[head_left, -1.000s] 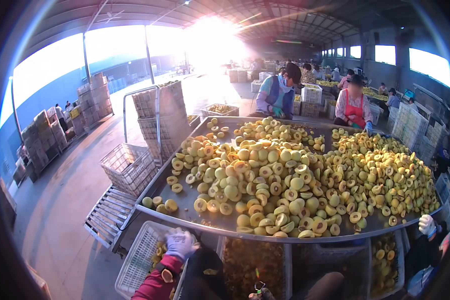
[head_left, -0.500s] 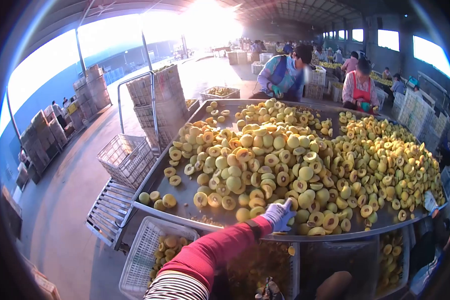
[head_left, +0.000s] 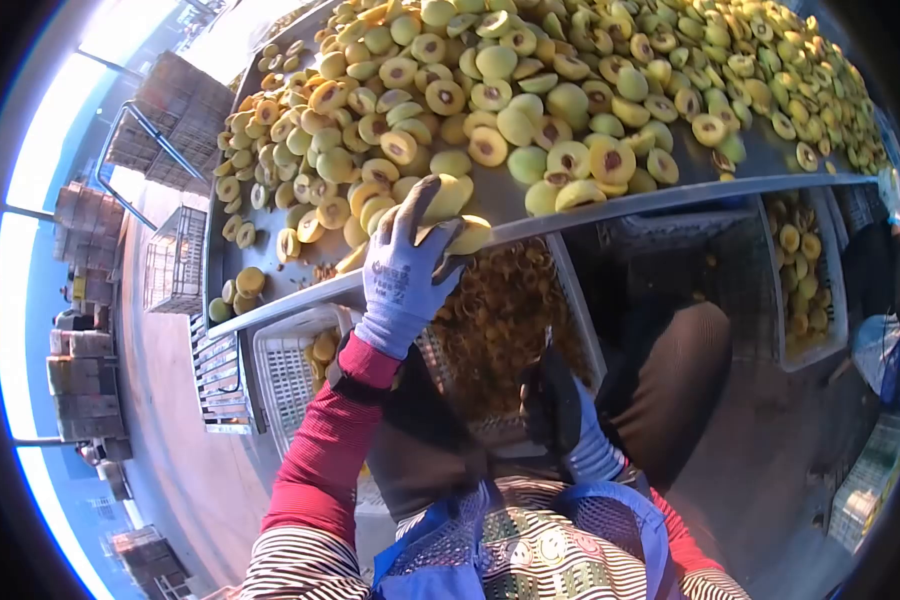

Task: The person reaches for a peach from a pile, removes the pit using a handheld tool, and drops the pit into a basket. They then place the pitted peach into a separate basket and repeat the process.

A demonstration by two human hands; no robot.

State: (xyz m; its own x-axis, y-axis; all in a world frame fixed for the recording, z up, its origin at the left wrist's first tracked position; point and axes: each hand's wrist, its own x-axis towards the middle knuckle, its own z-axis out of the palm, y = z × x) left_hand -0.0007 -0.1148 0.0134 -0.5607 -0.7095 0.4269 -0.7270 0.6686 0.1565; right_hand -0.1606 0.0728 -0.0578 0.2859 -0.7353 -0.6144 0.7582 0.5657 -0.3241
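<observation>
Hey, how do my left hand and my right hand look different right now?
Your left hand shows a pale, printed glove back; your right hand shows mostly dark glove. The left hand is up at the metal table's rim, gripping yellow fruit halves, while the right hand is lower, over the crate of brown pieces. Both are gloved, with red sleeves.

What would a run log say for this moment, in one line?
left hand: holding fruit halves | location: table edge | right hand: low, near crate

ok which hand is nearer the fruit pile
Left. The left hand holds fruit halves at the near edge of the pile; the right hand is lower, by the right knee.
</observation>
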